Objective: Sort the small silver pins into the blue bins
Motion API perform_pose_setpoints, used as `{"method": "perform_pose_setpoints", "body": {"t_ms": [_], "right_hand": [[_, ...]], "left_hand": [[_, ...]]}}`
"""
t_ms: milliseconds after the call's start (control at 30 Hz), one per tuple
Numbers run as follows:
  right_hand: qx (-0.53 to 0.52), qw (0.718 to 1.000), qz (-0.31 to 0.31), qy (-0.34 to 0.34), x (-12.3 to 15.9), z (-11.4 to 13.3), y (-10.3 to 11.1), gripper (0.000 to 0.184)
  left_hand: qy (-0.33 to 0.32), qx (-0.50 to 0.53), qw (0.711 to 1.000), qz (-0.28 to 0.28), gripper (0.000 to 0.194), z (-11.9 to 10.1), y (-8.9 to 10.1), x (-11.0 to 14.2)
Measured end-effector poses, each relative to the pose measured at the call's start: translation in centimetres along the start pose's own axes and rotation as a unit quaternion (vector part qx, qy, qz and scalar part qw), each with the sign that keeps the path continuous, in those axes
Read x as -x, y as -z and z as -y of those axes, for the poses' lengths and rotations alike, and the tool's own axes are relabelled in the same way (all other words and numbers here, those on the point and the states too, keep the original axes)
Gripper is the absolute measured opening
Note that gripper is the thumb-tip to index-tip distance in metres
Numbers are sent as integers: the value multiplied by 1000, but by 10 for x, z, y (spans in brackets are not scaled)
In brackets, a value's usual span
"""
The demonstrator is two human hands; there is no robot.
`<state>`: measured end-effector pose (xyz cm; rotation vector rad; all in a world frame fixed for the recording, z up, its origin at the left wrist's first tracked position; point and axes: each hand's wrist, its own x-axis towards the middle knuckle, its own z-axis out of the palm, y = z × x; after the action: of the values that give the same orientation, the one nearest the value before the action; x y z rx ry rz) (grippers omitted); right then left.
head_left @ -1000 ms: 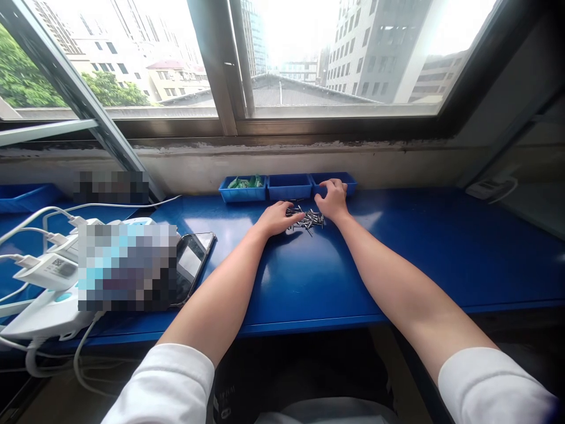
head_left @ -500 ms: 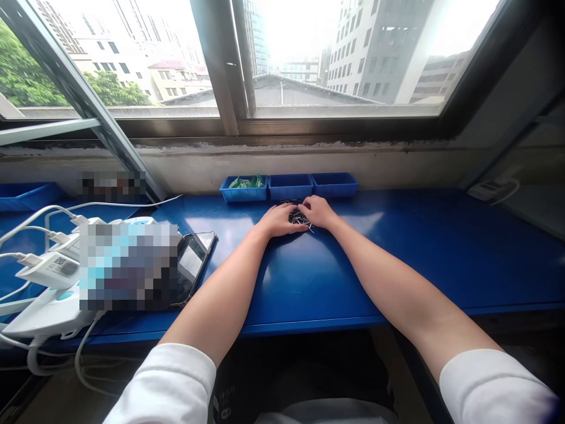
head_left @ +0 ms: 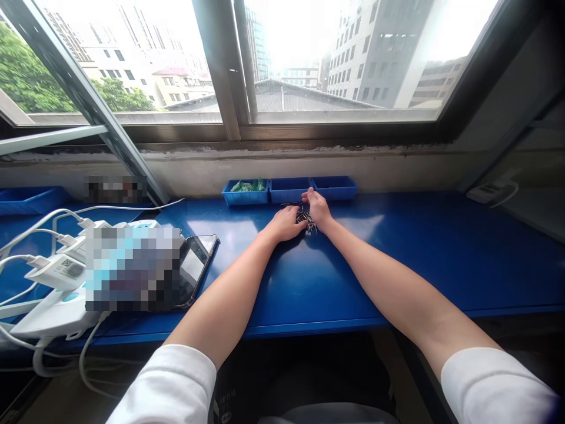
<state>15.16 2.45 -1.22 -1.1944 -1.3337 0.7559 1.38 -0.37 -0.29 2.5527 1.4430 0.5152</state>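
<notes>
A small heap of thin metal pins or screws [head_left: 306, 219], too small to tell which, lies on the blue tabletop [head_left: 304, 282]. My left hand [head_left: 286, 224] rests low against the heap's left side, thumb and fingers apart and curved around it. On the right, my right hand [head_left: 318, 210] stands on its edge against the pieces, with its fingers raised and loosely bent. The palms face each other with the heap between them. A few pieces lie behind the fingertips, partly hidden.
Behind the hands stand three blue bins: the left bin [head_left: 245, 196] holds green plastic, beside a middle bin [head_left: 291, 191] and a right bin [head_left: 334, 189]. At left lie a phone [head_left: 199, 262], a white power strip [head_left: 55, 315] with chargers and cables, and a blurred-out object.
My right hand has turned more upright, its fingers lifting toward the bins. My left hand has shifted slightly right, and the heap looks more gathered between them.
</notes>
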Motion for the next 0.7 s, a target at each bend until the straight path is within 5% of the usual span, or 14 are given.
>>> {"method": "perform_pose_setpoints", "body": {"t_ms": [200,333,533,700], "right_hand": [[-20,996,-62,-62,-7,3,10,62],[-26,995,-33,-90,-1,6,2,66],[-52,997,20,-58,11,9,-15,65],[15,999,7,-44,5,14,-2,46]], "left_hand": [[-17,-23,999,25,86,6,11,6],[-12,-26,997,72,102,7,13,10],[-21,-22,999,33,92,2,6,7],[-9,-15,1000,3,79,4,4,4]]}}
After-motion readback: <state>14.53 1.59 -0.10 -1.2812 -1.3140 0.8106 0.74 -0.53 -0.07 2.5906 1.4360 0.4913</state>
